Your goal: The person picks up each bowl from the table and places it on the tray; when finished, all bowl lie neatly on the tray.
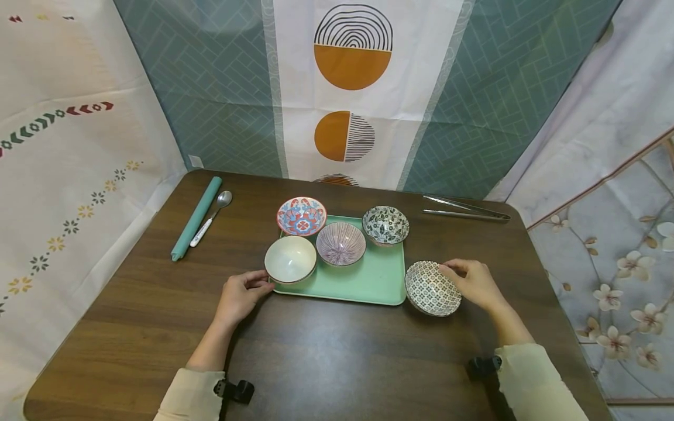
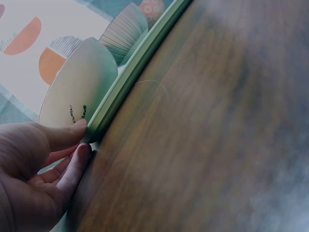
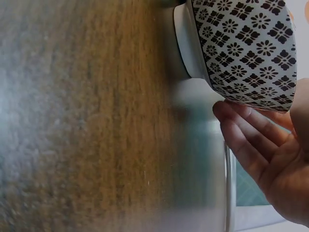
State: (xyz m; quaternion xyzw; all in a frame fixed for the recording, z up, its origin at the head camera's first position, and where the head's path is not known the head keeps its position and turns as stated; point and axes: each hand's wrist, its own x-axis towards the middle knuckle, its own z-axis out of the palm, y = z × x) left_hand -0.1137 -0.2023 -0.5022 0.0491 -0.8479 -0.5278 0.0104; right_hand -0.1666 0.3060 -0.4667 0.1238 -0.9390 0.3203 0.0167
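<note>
My left hand (image 1: 244, 297) pinches the near left corner of the green tray (image 1: 376, 275), thumb above the rim and fingers below it in the left wrist view. Just beside that thumb is a plain cream bowl (image 1: 290, 259). On the right, my right hand (image 1: 474, 283) grips a bowl with a small dark flower pattern (image 1: 433, 288) by its right side, thumb over the rim and fingers against the outer wall. This bowl is by the tray's near right corner. A purple-striped bowl (image 1: 340, 244) sits on the tray, with a red-and-blue bowl (image 1: 302, 216) and a leaf-patterned bowl (image 1: 385, 225) at its back corners.
Toward the left of the brown table (image 1: 326, 356) lie a rolled teal cloth (image 1: 196, 219) and a spoon (image 1: 212, 217) with a white handle. Metal tongs (image 1: 466, 209) lie at the back right. Patterned curtains hang behind the table and on both sides.
</note>
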